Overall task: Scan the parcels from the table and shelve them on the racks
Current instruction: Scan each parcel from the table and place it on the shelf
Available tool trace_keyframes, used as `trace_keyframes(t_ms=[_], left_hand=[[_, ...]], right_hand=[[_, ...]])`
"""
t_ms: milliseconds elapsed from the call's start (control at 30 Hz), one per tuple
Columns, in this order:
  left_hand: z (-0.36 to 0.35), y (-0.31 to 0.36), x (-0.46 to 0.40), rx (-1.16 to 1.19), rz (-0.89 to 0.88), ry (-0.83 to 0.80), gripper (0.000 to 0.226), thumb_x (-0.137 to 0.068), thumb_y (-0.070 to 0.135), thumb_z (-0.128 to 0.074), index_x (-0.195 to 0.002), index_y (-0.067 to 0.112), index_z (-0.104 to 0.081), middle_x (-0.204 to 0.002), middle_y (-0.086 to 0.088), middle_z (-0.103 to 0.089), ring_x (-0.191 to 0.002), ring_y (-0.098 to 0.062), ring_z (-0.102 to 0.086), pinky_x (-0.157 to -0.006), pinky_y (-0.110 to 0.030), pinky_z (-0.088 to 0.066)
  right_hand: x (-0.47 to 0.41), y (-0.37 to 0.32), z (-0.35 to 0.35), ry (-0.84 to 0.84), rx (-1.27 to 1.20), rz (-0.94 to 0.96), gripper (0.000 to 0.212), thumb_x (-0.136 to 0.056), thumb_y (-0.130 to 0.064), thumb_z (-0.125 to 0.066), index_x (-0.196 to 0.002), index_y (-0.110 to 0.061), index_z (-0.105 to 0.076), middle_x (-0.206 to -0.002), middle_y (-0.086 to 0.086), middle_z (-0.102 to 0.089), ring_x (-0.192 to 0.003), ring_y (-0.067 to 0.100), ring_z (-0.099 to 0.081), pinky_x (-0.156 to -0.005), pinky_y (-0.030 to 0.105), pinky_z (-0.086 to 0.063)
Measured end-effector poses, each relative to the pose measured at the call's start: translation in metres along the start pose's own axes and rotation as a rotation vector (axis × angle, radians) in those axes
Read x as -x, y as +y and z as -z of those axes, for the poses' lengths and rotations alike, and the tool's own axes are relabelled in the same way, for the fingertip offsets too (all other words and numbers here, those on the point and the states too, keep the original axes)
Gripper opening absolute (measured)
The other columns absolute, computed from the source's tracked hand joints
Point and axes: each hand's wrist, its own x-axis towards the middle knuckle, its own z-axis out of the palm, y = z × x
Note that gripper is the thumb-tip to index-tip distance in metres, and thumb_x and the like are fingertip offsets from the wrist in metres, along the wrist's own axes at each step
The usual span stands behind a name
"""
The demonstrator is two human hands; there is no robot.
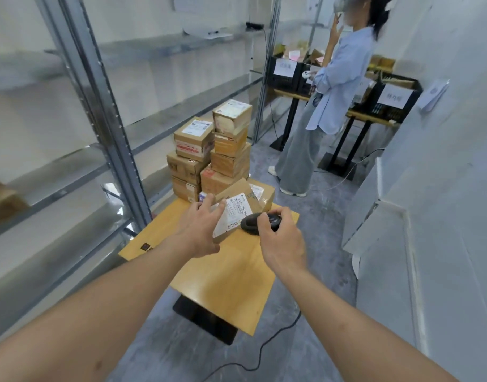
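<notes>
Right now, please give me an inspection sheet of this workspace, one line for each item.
Surface: wooden table, near part bare.
Job's things: tilted parcel, label up; stacked parcels at far end; black scanner.
Clutter: nothing seen.
Grippers: left hand holds the tilted parcel; right hand grips the scanner at the label.
Cables: black cable on the floor under the table.
Surroundings: metal racks left, mostly bare; a person standing beyond; black crates on stands.
</notes>
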Motion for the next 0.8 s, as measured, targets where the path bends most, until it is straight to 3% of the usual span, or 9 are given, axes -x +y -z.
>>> trace_keyframes(t_ms=[167, 300, 500, 667, 800], left_hand=[[0.008, -0.038, 0.041, 0.13, 0.126, 0.019, 0.126, -0.073, 0.062, -0.081, -0.167, 0.021, -0.008, -0.162, -0.011, -0.017, -0.139, -0.034, -0.038, -0.112, -0.042, -0.044], [0.016, -0.084, 0.078, 0.254, 0.254, 0.036, 0.12, -0.073, 0.066, -0.075, -0.165, 0.021, -0.012, -0.156, -0.01, -0.023, -0.132, -0.033, -0.042, -0.102, -0.046, -0.05], [0.027, -0.169, 0.147, 0.308, 0.382, 0.096, 0.109, -0.075, 0.064, -0.071, -0.162, 0.021, -0.02, -0.152, -0.011, -0.028, -0.131, -0.035, -0.043, -0.1, -0.045, -0.05], [0.039, -0.243, 0.202, 0.347, 0.504, 0.121, 0.108, -0.08, 0.067, -0.069, -0.164, 0.021, -0.017, -0.151, -0.014, -0.03, -0.131, -0.038, -0.044, -0.103, -0.046, -0.047], [0.05, -0.296, 0.243, 0.358, 0.609, 0.141, 0.104, -0.08, 0.072, -0.066, -0.16, 0.022, -0.023, -0.147, -0.015, -0.032, -0.124, -0.039, -0.049, -0.098, -0.046, -0.048]], right_hand=[[0.028, -0.036, -0.037, -0.032, -0.11, -0.042, 0.027, -0.093, -0.064, -0.042, -0.106, -0.041, -0.05, -0.097, -0.013, -0.068, -0.086, 0.018, -0.071, -0.08, 0.051, -0.061], [0.054, -0.073, -0.08, -0.05, -0.204, -0.1, 0.021, -0.085, -0.069, -0.043, -0.093, -0.051, -0.045, -0.097, -0.013, -0.068, -0.087, 0.021, -0.073, -0.081, 0.056, -0.062], [0.107, -0.143, -0.148, -0.086, -0.253, -0.076, 0.025, -0.097, -0.059, -0.046, -0.105, -0.035, -0.049, -0.097, -0.008, -0.068, -0.085, 0.02, -0.073, -0.078, 0.051, -0.062], [0.148, -0.199, -0.214, -0.117, -0.276, 0.007, 0.025, -0.102, -0.057, -0.046, -0.108, -0.033, -0.047, -0.097, -0.008, -0.067, -0.087, 0.018, -0.071, -0.077, 0.045, -0.059], [0.178, -0.242, -0.256, -0.19, -0.274, 0.084, 0.027, -0.105, -0.053, -0.046, -0.114, -0.027, -0.048, -0.095, -0.006, -0.065, -0.088, 0.02, -0.065, -0.076, 0.04, -0.05]])
